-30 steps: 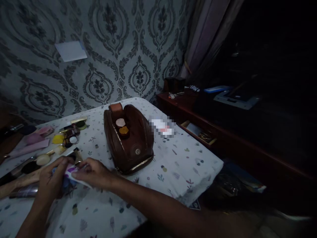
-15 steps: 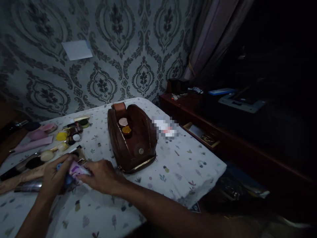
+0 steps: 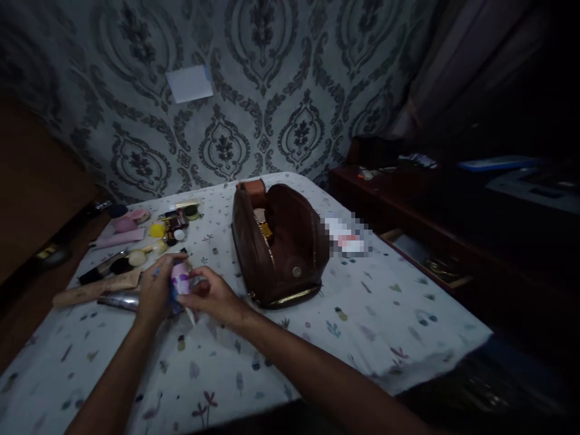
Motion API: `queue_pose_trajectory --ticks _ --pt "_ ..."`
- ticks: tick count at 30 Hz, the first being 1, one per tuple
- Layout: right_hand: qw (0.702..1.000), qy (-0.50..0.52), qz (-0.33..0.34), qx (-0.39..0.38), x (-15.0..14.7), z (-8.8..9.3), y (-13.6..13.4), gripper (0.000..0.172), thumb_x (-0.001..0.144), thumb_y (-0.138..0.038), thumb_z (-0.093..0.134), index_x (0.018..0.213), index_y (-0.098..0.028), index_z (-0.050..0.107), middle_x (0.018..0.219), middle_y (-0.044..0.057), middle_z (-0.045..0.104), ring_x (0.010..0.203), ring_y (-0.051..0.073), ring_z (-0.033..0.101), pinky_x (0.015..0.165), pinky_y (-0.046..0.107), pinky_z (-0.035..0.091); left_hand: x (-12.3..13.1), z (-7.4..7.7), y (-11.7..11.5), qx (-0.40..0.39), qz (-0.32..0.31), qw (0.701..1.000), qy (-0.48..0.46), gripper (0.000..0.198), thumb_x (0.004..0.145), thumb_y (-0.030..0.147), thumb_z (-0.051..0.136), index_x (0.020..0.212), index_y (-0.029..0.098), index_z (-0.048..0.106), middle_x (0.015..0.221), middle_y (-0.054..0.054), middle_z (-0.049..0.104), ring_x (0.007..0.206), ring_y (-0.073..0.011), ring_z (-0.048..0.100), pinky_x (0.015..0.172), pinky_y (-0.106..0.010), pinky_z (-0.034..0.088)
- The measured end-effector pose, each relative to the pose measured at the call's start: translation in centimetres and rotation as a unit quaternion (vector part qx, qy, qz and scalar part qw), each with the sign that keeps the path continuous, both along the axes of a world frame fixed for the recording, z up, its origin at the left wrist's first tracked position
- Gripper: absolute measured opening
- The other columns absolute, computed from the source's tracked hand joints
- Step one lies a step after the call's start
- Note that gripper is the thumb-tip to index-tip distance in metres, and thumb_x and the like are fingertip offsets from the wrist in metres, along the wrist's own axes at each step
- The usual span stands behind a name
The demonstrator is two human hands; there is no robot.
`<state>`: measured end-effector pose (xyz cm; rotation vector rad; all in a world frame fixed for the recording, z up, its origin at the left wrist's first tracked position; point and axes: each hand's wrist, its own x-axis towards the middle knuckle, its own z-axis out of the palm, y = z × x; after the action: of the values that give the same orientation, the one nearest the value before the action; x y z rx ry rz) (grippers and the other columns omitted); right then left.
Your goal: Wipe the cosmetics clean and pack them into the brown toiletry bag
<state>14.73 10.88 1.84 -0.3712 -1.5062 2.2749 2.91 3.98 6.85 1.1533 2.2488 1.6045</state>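
Note:
Both my hands meet over the printed tablecloth (image 3: 317,338), holding one small white and purple tube or packet (image 3: 180,283) with a blue part. My left hand (image 3: 154,290) wraps its fingers round the left side of it. My right hand (image 3: 212,294) pinches its right end. To the right of my hands stands an open brown leather pouch (image 3: 283,244) with small round pots inside. Loose cosmetics (image 3: 149,235) lie behind my left hand.
A silver tube (image 3: 118,299) and a beige tube (image 3: 90,290) lie left of my left hand, with brushes and sponges beyond. A blurred-out item (image 3: 348,235) lies right of the pouch. A dark wooden shelf (image 3: 408,199) with an open drawer runs along the right.
My view has swung left, so everything sits further right in the picture. My hands have lifted the small tube off the cloth and turned it more upright.

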Motion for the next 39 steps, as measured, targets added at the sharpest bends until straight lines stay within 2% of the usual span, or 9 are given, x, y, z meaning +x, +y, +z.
queue_pose_trajectory --ticks 4,9,13,18,22,26,29,34,39 --pt "0.975 -0.073 -0.154 0.141 0.2 0.3 0.0 0.048 0.060 -0.035 0.083 0.095 -0.023 0.052 0.075 -0.007 0.056 0.068 0.013 0.052 0.060 0.022 0.038 0.9 -0.9 0.2 -0.024 -0.073 0.997 -0.020 0.054 0.082 0.061 0.051 0.101 0.016 0.073 0.091 -0.005 0.071 0.085 -0.0225 0.062 0.077 -0.031 0.049" --pt "0.938 -0.128 -0.194 0.256 0.7 0.8 0.0 0.038 0.066 -0.027 0.076 0.095 -0.024 0.053 0.073 -0.007 0.054 0.067 0.014 0.052 0.060 0.023 0.037 1.2 -1.4 0.1 -0.002 -0.105 0.989 -0.102 0.055 0.072 0.054 0.072 0.111 0.016 0.069 0.083 -0.001 0.066 0.071 -0.0158 0.059 0.066 -0.025 0.048" --pt "0.993 -0.027 -0.071 0.088 0.6 1.0 -0.2 0.055 0.072 -0.032 0.071 0.122 -0.026 0.048 0.082 -0.003 0.062 0.069 0.016 0.061 0.062 0.025 0.047 0.5 -1.2 -0.1 0.050 -0.074 0.975 -0.203 0.053 0.070 0.053 0.075 0.109 0.017 0.066 0.066 0.004 0.058 0.048 -0.0094 0.049 0.046 -0.020 0.040" --pt "0.996 0.033 0.048 -0.068 0.8 0.9 -0.1 0.072 0.078 -0.036 0.068 0.142 -0.025 0.034 0.082 -0.002 0.065 0.066 0.014 0.063 0.072 0.030 0.053 -0.5 -1.4 -0.4 0.076 -0.113 0.954 -0.267 0.055 0.077 0.055 0.070 0.119 0.021 0.059 0.056 0.008 0.050 0.033 -0.0073 0.038 0.035 -0.020 0.031" --pt "0.992 -0.017 -0.014 0.122 1.1 0.6 -0.2 0.059 0.087 -0.026 0.057 0.143 -0.026 0.040 0.098 0.002 0.065 0.083 0.018 0.064 0.084 0.038 0.055 -0.8 -1.4 -0.3 0.085 -0.111 0.966 -0.219 0.049 0.080 0.056 0.067 0.111 0.018 0.064 0.067 0.003 0.056 0.050 -0.0100 0.050 0.045 -0.020 0.039" --pt "0.920 -0.083 -0.120 0.364 1.3 0.7 -1.1 0.060 0.091 -0.020 0.048 0.150 -0.023 0.036 0.136 0.014 0.052 0.127 0.027 0.051 0.109 0.049 0.041 -0.2 -1.6 0.1 0.094 -0.077 0.973 -0.195 0.051 0.079 0.058 0.067 0.109 0.017 0.064 0.084 -0.002 0.062 0.066 -0.0126 0.055 0.058 -0.021 0.044" --pt "0.911 -0.100 -0.122 0.381 1.3 0.7 -1.6 0.065 0.096 -0.025 0.043 0.157 -0.021 0.022 0.144 0.017 0.042 0.137 0.028 0.042 0.113 0.051 0.037 0.7 -2.2 0.3 0.072 -0.063 0.978 -0.187 0.058 0.081 0.061 0.063 0.122 0.020 0.059 0.091 -0.002 0.064 0.074 -0.0154 0.060 0.067 -0.024 0.048" --pt "0.901 -0.109 -0.168 0.384 1.0 0.1 -1.3 0.070 0.095 -0.018 0.038 0.160 -0.019 0.012 0.132 0.017 0.044 0.128 0.026 0.046 0.112 0.052 0.039 1.9 -3.6 0.1 0.015 -0.123 0.976 -0.177 0.068 0.083 0.054 0.066 0.141 0.024 0.047 0.132 -0.007 0.060 0.123 -0.0229 0.057 0.106 -0.033 0.042" --pt "0.880 -0.086 -0.217 0.414 0.7 -0.7 -0.7 0.077 0.088 -0.016 0.050 0.159 -0.024 0.022 0.124 0.012 0.045 0.122 0.026 0.048 0.109 0.049 0.044 2.0 -3.8 0.2 0.033 -0.128 0.966 -0.223 0.070 0.080 0.051 0.071 0.140 0.022 0.049 0.129 -0.009 0.064 0.122 -0.0254 0.059 0.106 -0.035 0.044"
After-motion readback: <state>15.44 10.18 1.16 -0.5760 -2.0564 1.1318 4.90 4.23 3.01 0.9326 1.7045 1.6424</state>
